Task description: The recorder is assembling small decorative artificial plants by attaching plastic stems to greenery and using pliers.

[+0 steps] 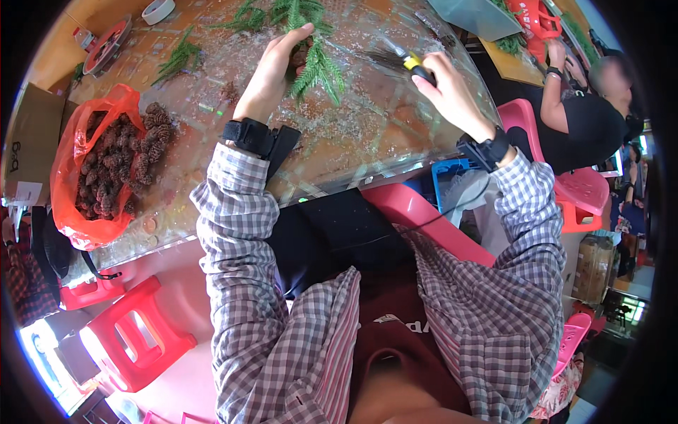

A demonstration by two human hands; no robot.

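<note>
My left hand (266,76) is closed around a green artificial pine sprig (318,71) above the table. Something brown, like a pine cone (299,56), shows between the fingers and the needles. On the right, my right hand (452,92) grips a small hand tool (413,63) with a slim silver tip and a yellow and black handle. Its tip points up and left, apart from the sprig; whether it is pliers or a cutter I cannot tell. Thin dark wires (385,59) lie on the table beside the tool.
A red plastic bag (67,162) of pine cones (106,173) sits at the table's left edge. More sprigs (180,56), a tape roll (157,10) and a red reel (109,46) lie farther back. Pink stools (145,332) stand below; another person (586,120) works at right.
</note>
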